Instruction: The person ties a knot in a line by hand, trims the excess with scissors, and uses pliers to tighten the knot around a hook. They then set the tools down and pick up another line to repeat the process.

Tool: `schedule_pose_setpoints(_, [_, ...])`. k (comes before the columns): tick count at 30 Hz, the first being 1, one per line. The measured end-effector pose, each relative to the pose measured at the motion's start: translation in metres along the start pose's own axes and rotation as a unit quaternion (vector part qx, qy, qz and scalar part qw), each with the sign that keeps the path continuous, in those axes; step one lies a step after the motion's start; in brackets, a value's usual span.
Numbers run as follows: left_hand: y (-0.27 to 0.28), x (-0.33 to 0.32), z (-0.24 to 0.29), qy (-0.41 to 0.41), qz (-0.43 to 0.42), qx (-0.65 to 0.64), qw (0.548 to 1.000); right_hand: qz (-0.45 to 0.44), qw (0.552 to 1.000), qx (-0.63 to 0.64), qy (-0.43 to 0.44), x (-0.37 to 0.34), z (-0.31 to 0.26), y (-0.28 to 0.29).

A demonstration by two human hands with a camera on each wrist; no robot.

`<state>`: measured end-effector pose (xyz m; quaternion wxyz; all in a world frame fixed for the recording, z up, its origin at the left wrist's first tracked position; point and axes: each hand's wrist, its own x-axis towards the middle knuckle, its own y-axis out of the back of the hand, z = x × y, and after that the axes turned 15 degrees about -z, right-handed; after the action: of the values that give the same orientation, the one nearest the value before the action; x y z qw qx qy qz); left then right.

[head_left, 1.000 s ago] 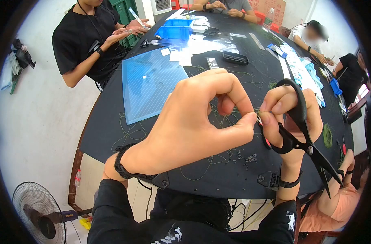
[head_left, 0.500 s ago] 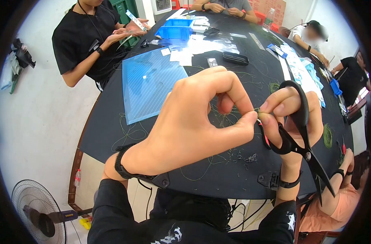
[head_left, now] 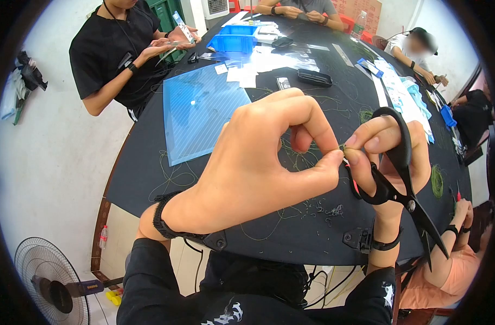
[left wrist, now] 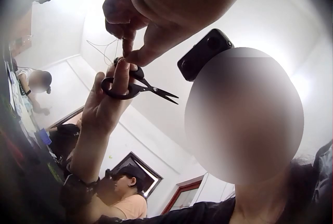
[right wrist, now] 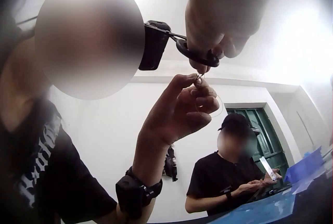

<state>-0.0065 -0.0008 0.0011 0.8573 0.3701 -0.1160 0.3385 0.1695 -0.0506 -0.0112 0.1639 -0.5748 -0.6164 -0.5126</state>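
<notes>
Thumb and forefinger of my left hand [head_left: 269, 157] meet in a pinch in the middle of the head view. Between them is a tiny curved fishing hook [right wrist: 199, 79], mostly hidden by the fingertips. My right hand [head_left: 391, 168] is right beside it, fingertips almost against the left ones, pinching thin fishing line at the hook. Black scissors [head_left: 411, 206] hang from the right hand's fingers through the handle loops, blades slightly apart and pointing down to the right. A loose loop of the line [left wrist: 104, 48] stands out near the fingertips in the left wrist view.
On the black table [head_left: 144, 179] below lie a pile of small dark hooks [head_left: 336, 210], scattered line clippings and a green line coil [head_left: 437, 181]. A blue striped folder [head_left: 198, 116], blue bin [head_left: 234, 40] and black tray [head_left: 314, 77] are farther back. Other people sit around.
The scissors have swung slightly down and left with a small turn of the right hand. The left hand keeps its pinch in the same place.
</notes>
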Motion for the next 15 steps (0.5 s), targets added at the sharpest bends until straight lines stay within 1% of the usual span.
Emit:
schedule_pose_setpoints(4, [-0.0004,0.0008,-0.0011,-0.008,0.001,0.012,1.000,-0.002,1.000,0.010,-0.020,0.0000,-0.0020,0.0009])
schedule_pose_setpoints(10, [-0.0011,0.0002,-0.0021,-0.014,0.005,0.014,1.000,0.005,1.000,0.020,-0.008,-0.0025,0.0010,-0.0011])
schedule_pose_setpoints(15, [-0.0024,-0.0001,-0.0032,-0.015,0.007,0.018,1.000,-0.010,1.000,0.018,0.014,-0.0029,0.0059,0.0000])
